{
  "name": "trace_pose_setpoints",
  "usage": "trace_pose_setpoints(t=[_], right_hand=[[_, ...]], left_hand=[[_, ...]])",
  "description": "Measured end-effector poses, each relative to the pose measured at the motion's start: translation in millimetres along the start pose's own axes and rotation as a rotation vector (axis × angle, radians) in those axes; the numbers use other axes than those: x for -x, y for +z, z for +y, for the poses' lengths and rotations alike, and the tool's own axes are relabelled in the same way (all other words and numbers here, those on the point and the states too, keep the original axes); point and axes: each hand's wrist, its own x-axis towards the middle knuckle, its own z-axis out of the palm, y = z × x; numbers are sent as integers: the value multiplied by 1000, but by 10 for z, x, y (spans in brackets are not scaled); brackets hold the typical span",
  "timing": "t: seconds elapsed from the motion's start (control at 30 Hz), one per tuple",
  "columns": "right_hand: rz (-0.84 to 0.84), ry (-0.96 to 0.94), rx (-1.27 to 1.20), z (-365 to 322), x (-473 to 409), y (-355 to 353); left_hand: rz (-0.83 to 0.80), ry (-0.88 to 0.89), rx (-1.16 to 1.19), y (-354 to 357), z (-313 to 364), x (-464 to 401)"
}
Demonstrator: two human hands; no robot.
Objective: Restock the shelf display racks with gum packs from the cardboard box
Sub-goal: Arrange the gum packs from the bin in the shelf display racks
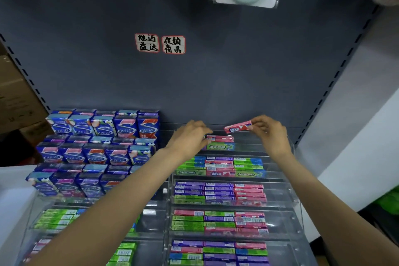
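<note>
Clear rack (293, 198): stepped tiers of green, purple, pink and blue gum sticks.
Left rack (32, 218): green sticks below, blue boxes (103, 127) stacked above.
Top tier: few pink packs (220, 138) over a green one.
Left hand (190, 138): fingers curled on those packs.
Right hand (269, 131): pinching a pink gum pack (237, 127) just above the tier.
Back panel (216, 75): dark grey, two handwritten labels (159, 43).

A shop: tiered clear racks (295, 198) of gum at 6 o'clock, handwritten labels (160, 43) at 12.
</note>
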Motion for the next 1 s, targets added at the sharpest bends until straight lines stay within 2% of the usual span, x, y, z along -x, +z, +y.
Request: trace_pose_setpoints(t=[0.13, 0.47, 0.67, 1.0], right_hand=[[1, -28, 102, 15, 14, 84], [-37, -68, 440, -67, 45, 256], [-109, -14, 352, -72, 61, 307], [-330, -95, 387, -192, 162, 302]], left_hand=[[-54, 20, -151, 94, -6, -27], [-98, 53, -142, 82, -64, 14], [-110, 34, -95, 56, -47, 19], [-80, 5, -67, 85, -25, 32]])
